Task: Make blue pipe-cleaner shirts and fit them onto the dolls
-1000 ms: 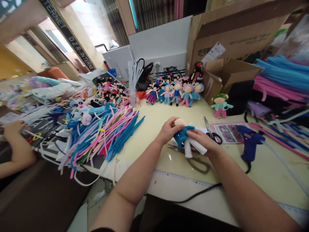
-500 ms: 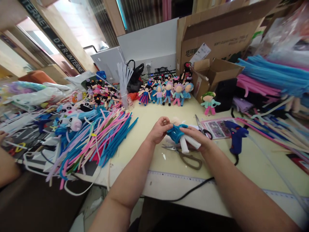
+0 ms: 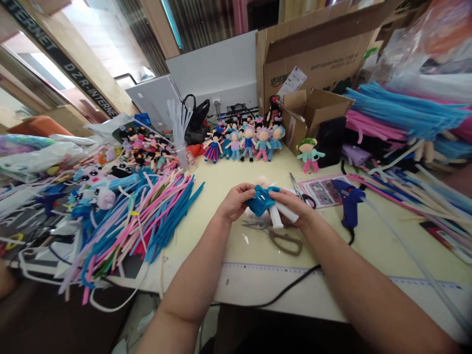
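Between my hands is a small doll (image 3: pixel 261 200) with a blue fuzzy top, white legs and a pale head partly hidden behind the top. My left hand (image 3: pixel 236 200) pinches the blue piece at its left side. My right hand (image 3: pixel 293 204) closes round the doll's right side by the white legs. Beneath it, brown-handled scissors (image 3: pixel 285 244) lie on the table with their blades pointing left. Black-handled scissors (image 3: pixel 308 199) rest just beyond my right hand. A blue glue gun (image 3: pixel 348 204) stands farther right.
A heap of coloured pipe cleaners (image 3: pixel 140 221) covers the left. Several finished dolls (image 3: pixel 249 140) stand at the back, and a green-haired doll (image 3: pixel 309 155) stands near an open cardboard box (image 3: pixel 320 110). A black cable (image 3: pixel 287 292) crosses the table's front edge. More pipe cleaners (image 3: pixel 405 110) are piled right.
The view has swung right. The doll has turned in my hands so the blue piece faces me more and hides more of the head. Another person's arm at far left has mostly left the view.
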Demonstrator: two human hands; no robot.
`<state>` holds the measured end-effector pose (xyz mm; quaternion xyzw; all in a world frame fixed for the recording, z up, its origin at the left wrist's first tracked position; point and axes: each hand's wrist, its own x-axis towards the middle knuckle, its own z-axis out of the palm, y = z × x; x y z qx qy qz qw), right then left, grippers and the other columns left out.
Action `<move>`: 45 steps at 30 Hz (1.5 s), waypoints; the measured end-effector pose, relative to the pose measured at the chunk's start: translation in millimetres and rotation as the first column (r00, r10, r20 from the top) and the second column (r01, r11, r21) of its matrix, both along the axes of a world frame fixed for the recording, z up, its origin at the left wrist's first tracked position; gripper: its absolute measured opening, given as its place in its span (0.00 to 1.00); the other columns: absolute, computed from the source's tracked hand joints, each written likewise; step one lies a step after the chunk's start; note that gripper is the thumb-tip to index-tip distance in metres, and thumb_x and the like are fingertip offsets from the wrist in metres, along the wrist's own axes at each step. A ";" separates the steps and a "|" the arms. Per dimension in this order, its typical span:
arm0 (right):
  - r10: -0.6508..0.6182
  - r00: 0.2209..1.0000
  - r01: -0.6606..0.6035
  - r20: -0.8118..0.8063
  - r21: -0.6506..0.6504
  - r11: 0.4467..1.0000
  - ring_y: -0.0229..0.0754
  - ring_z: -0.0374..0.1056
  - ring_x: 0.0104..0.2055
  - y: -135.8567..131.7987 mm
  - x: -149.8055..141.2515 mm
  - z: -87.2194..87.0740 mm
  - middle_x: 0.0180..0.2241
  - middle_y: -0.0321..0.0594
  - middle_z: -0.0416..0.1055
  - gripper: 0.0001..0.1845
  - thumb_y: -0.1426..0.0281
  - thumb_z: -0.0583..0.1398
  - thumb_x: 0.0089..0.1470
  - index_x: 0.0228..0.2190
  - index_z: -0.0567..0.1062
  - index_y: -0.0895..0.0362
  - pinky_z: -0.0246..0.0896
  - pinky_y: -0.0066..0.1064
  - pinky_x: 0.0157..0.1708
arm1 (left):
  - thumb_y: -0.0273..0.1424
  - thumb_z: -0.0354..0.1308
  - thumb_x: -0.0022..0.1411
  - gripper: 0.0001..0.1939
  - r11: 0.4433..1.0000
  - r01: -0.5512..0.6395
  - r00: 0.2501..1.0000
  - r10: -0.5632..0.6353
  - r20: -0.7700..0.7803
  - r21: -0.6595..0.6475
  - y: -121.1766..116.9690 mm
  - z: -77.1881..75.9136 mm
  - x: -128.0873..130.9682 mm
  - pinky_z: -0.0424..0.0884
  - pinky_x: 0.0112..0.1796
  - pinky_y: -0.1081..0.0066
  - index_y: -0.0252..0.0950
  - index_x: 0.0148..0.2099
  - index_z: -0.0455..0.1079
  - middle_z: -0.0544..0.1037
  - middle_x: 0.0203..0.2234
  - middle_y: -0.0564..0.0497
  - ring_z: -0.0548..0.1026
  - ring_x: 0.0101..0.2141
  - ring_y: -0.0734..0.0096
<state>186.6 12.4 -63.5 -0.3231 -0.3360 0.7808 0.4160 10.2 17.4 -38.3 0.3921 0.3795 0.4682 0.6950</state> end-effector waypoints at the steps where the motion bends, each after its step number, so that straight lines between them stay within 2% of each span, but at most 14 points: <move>1: -0.007 1.000 0.007 -0.011 -0.002 1.000 0.35 0.65 0.21 0.1 -0.5 -0.3 0.21 0.33 0.70 0.20 0.61 0.70 0.37 0.31 0.70 0.56 0.60 0.27 0.23 | 0.36 0.74 0.34 0.22 1.000 -0.017 1.000 0.017 -0.010 -0.004 0.2 -0.8 1.0 0.62 0.27 0.77 0.30 0.29 0.70 0.72 0.21 0.55 0.68 0.23 0.79; 6: -0.050 0.998 0.050 -0.048 0.004 0.999 0.36 0.67 0.22 -1.9 -4.3 0.2 0.24 0.33 0.72 0.20 0.62 0.70 0.38 0.32 0.70 0.56 0.62 0.27 0.23 | 0.35 0.73 0.36 0.20 0.997 -0.072 0.997 0.072 -0.016 0.009 0.9 -5.0 6.4 0.62 0.26 0.77 0.31 0.27 0.68 0.71 0.19 0.56 0.67 0.22 0.80; 11: -0.056 0.997 0.054 -0.045 -0.026 0.998 0.35 0.66 0.21 -3.8 -6.9 4.4 0.24 0.32 0.72 0.22 0.63 0.70 0.37 0.34 0.70 0.55 0.62 0.27 0.21 | 0.35 0.73 0.36 0.20 0.989 -0.135 0.989 0.131 0.066 0.059 -0.4 -2.2 6.2 0.63 0.25 0.79 0.32 0.27 0.67 0.71 0.20 0.56 0.67 0.22 0.81; 14: -0.084 0.996 0.084 -0.003 -0.063 0.995 0.36 0.67 0.21 -1.8 -4.9 7.0 0.24 0.34 0.72 0.19 0.65 0.69 0.39 0.33 0.70 0.55 0.62 0.27 0.21 | 0.34 0.73 0.37 0.19 0.980 -0.171 0.980 0.158 0.121 0.102 -0.1 3.0 -2.0 0.64 0.26 0.78 0.33 0.29 0.68 0.72 0.20 0.57 0.68 0.22 0.80; 16: -0.145 0.987 0.149 0.066 -0.067 0.987 0.37 0.67 0.21 0.7 -2.7 8.2 0.24 0.35 0.73 0.16 0.66 0.67 0.41 0.33 0.70 0.55 0.62 0.28 0.20 | 0.33 0.72 0.39 0.18 0.974 -0.178 0.978 0.159 0.138 0.138 1.7 5.9 -10.3 0.66 0.28 0.76 0.35 0.32 0.70 0.74 0.23 0.56 0.70 0.24 0.79; 20: -0.340 0.921 0.340 0.193 0.033 0.940 0.39 0.67 0.23 5.2 -0.1 9.7 0.26 0.36 0.74 0.15 0.68 0.64 0.41 0.34 0.70 0.55 0.62 0.29 0.20 | 0.28 0.68 0.43 0.15 0.977 -0.092 0.996 0.088 0.032 0.192 7.9 4.4 -24.3 0.69 0.36 0.71 0.35 0.37 0.73 0.77 0.31 0.52 0.73 0.31 0.73; 24: -0.437 0.867 0.415 0.238 0.140 0.899 0.38 0.67 0.23 7.7 1.8 9.0 0.25 0.36 0.74 0.19 0.66 0.66 0.36 0.33 0.71 0.57 0.61 0.28 0.22 | 0.21 0.61 0.43 0.07 0.971 0.029 0.993 -0.002 -0.114 0.235 11.8 -4.1 -27.5 0.66 0.44 0.68 0.33 0.30 0.72 0.77 0.31 0.49 0.72 0.44 0.64; 26: -0.469 0.847 0.434 0.251 0.185 0.882 0.37 0.66 0.23 9.1 3.6 7.1 0.25 0.35 0.73 0.21 0.65 0.67 0.33 0.32 0.71 0.57 0.60 0.28 0.23 | 0.21 0.60 0.43 0.05 0.966 0.067 0.989 -0.031 -0.147 0.249 12.2 -7.6 -26.5 0.65 0.46 0.67 0.33 0.27 0.70 0.76 0.36 0.48 0.70 0.48 0.62; 29: -0.499 0.823 0.451 0.270 0.224 0.864 0.37 0.66 0.23 12.0 6.7 2.8 0.24 0.35 0.73 0.22 0.63 0.68 0.33 0.32 0.70 0.57 0.60 0.28 0.23 | 0.23 0.63 0.43 0.05 0.967 0.053 0.982 -0.006 -0.187 0.250 12.1 -10.1 -24.6 0.66 0.45 0.67 0.32 0.27 0.70 0.73 0.44 0.48 0.71 0.45 0.66; 32: -0.522 0.799 0.466 0.299 0.241 0.852 0.38 0.66 0.23 15.2 9.2 -1.5 0.23 0.34 0.72 0.22 0.62 0.67 0.33 0.32 0.70 0.57 0.60 0.29 0.24 | 0.24 0.64 0.42 0.07 0.979 0.037 0.982 0.001 -0.190 0.198 12.2 -10.9 -24.4 0.67 0.42 0.69 0.32 0.26 0.69 0.72 0.43 0.49 0.71 0.41 0.69; 36: -0.521 0.799 0.460 0.301 0.251 0.852 0.41 0.69 0.27 17.5 11.4 -2.7 0.26 0.37 0.74 0.22 0.62 0.67 0.33 0.32 0.70 0.57 0.63 0.30 0.27 | 0.27 0.60 0.44 0.05 0.993 0.078 0.976 -0.058 -0.210 0.089 13.2 -10.7 -27.1 0.69 0.37 0.70 0.32 0.27 0.70 0.75 0.39 0.49 0.72 0.35 0.71; 39: -0.494 0.825 0.442 0.274 0.233 0.866 0.41 0.69 0.28 16.2 11.8 -0.1 0.28 0.38 0.74 0.22 0.61 0.67 0.34 0.33 0.70 0.57 0.63 0.30 0.26 | 0.34 0.58 0.49 0.09 0.988 0.139 0.939 -0.109 -0.327 0.071 14.7 -10.9 -28.2 0.68 0.35 0.71 0.32 0.27 0.71 0.76 0.35 0.47 0.72 0.34 0.70; 42: -0.421 0.866 0.373 0.271 0.210 0.904 0.39 0.67 0.25 11.0 8.2 2.3 0.27 0.36 0.74 0.22 0.62 0.68 0.34 0.32 0.70 0.57 0.60 0.28 0.23 | 0.39 0.58 0.52 0.14 0.977 0.112 0.845 0.003 -0.535 0.183 15.1 -13.2 -23.3 0.67 0.35 0.71 0.32 0.30 0.73 0.77 0.31 0.47 0.72 0.34 0.69; 45: -0.303 0.909 0.247 0.285 0.217 0.945 0.36 0.65 0.24 3.6 0.2 2.6 0.25 0.33 0.72 0.20 0.61 0.68 0.35 0.31 0.69 0.56 0.60 0.27 0.23 | 0.39 0.59 0.53 0.15 0.934 0.113 0.775 0.130 -0.619 0.338 11.9 -15.3 -12.7 0.66 0.34 0.72 0.33 0.37 0.74 0.76 0.29 0.51 0.71 0.32 0.70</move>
